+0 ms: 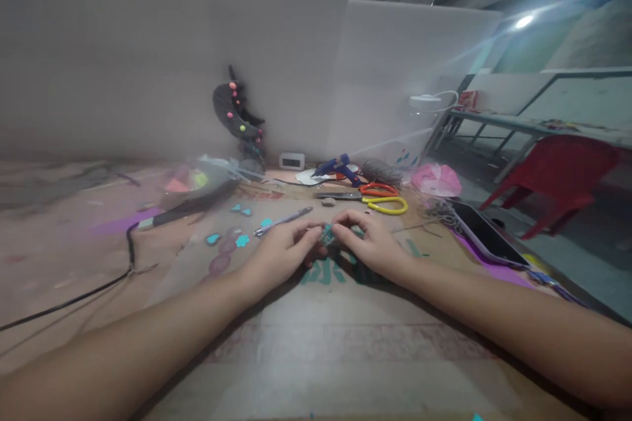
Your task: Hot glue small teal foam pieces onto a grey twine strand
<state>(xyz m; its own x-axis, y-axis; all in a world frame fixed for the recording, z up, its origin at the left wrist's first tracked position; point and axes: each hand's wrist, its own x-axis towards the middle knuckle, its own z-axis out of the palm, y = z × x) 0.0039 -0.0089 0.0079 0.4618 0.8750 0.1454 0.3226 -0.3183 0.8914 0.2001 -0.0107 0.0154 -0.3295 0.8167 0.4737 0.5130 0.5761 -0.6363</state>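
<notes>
My left hand (291, 243) and my right hand (368, 240) meet above the middle of the work board, fingertips pinched together. Between them they grip a small teal piece (328, 233), mostly covered by the fingers, its exact kind unclear. Left of my left hand lie a pen (284, 220) and several teal cut-outs, among them a flower shape (241, 241) and a heart-like one (212, 239). Beyond my fingers sit yellow-handled scissors (385, 204), red-handled scissors (378, 189) and a small stone-like lump (328, 202).
At the back are a blue glue gun (338, 166), a small white clock (291, 161), grey yarn (382, 172) and a dark crescent ornament (230, 108). A phone (488, 233) lies right. A black cable (74, 302) crosses the left. A red chair (557, 177) stands beyond the table.
</notes>
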